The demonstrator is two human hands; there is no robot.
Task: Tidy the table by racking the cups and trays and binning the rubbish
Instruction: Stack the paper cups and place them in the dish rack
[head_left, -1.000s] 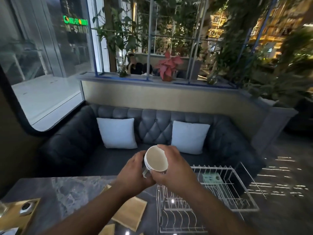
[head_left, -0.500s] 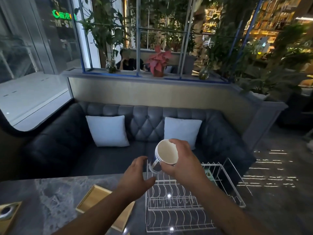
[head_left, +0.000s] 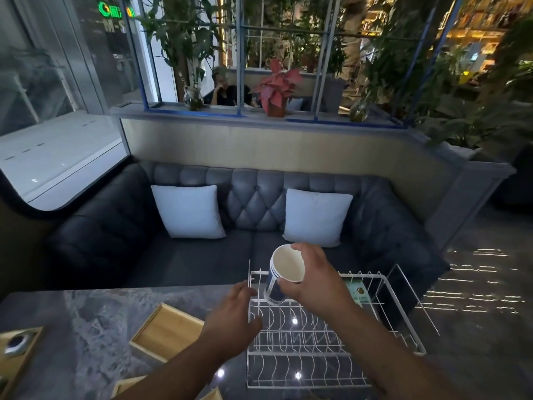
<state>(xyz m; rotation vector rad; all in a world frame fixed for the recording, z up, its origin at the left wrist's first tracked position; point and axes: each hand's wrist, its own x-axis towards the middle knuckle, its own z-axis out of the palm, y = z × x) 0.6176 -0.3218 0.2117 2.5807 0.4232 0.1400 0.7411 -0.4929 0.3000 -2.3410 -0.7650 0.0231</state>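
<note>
**Fingers of the right hand wrapped round a nested cup stack over the rack**

Fingers (head_left: pixel 245 288) of the left hand (head_left: pixel 233 321) lie loosely extended and hold nothing. They point toward the left edge of the wire rack (head_left: pixel 317 345); whether they touch the wire cannot be told.

Farthest left on the dark marble table (head_left: pixel 86 313), a wooden tray (head_left: pixel 20 359) holds a round metal object (head_left: pixel 16 343). A second shallow wooden tray (head_left: pixel 167 332) sits open side up, just beside the left wrist. More wooden tray edges (head_left: pixel 129 385) show at the bottom of the view.

Next comes the stack of paper cups (head_left: pixel 284 274), dark blue outside and white inside, nested one in another. Its long axis is tilted. The open mouth faces up and back toward the camera, and the base points down toward the rack's far left corner. The base is very close to the wires, but contact cannot be judged.

The right hand (head_left: pixel 315 282) grips the stack near the rim, with the fingers curled over the top edge and the thumb (head_left: pixel 285 285) pressed against the lower side.

The white rack stands at the table's right end with its prongs upright. A green printed card (head_left: pixel 356 291) lies at its far right side.

Beyond the table is a tufted dark sofa (head_left: pixel 259 197) with two white cushions (head_left: pixel 189 210).
</note>
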